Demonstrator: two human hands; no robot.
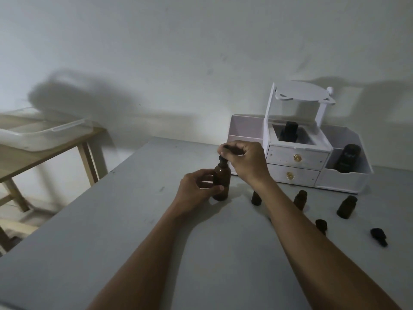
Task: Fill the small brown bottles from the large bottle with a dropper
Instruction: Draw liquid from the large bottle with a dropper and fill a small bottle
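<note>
At the far left a pale wooden side table [44, 151] carries a clear plastic tray [42, 133], well apart from the grey desk [111, 231] that fills the foreground.

Near the middle of the desk the large bottle [221, 182] stands upright: dark brown glass, rounded shoulders, a narrow neck. The left hand [196, 186] wraps it from the left side, its grip closed around the body with the thumb across the front. Directly above, the right hand [243, 159] pinches the dark bulb of the dropper [223, 156], its grip narrow and closed on the bulb, with the dropper's collar sitting at the bottle's mouth; whether it is screwed down cannot be told.

To the right of the big bottle, small brown bottles stand on the desk: one [256, 198] just behind the right forearm, another [300, 199] beside it, a third [347, 206] farther right, and a fourth [321, 225] nearer the viewer, partly hidden by the arm. All look open at the top. A small black cap [378, 236] lies on its side near the right edge.

Behind them against the wall sits a white organiser [297, 157] with two drawers, dark bottles standing in its middle and right compartments.
</note>
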